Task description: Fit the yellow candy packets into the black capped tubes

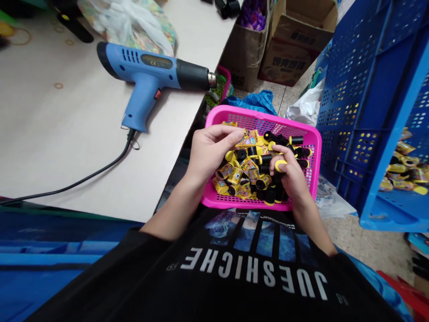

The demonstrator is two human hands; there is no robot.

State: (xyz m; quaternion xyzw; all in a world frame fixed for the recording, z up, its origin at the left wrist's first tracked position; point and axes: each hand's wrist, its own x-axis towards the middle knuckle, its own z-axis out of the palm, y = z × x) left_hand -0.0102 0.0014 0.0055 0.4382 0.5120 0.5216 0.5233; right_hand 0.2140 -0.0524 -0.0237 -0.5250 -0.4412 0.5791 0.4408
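Pale tabletop (83, 147) fills the left of the view, speckled floor (382, 250) shows at the right, and between them the work sits low, close to the person's shirt. Over a pink basket (317, 147), the left hand (209, 150) pinches a printed yellow wrapper (250, 138) between thumb and forefinger. It looks like thin film: nearly weightless, slick, apt to crumple, and probably best taken by one edge with light pressure. The right hand (288, 172) has its fingers closed around a yellow cap (280, 166); how much of a body lies beneath it cannot be told. Such pieces look like hard, smooth plastic, light and likely to roll, so a hold around the side seems surer than one on the flat top. Below both hands, black containers (267, 159) and wrapped yellow ones (235, 175) lie jumbled in the basket, some tipped over; the wrapped ones may dent at the film if squeezed. Farther out, a blue heat gun (144, 85) lies on the tabletop, its nozzle towards the basket side, and a blue crate (368, 197) stands at the right.
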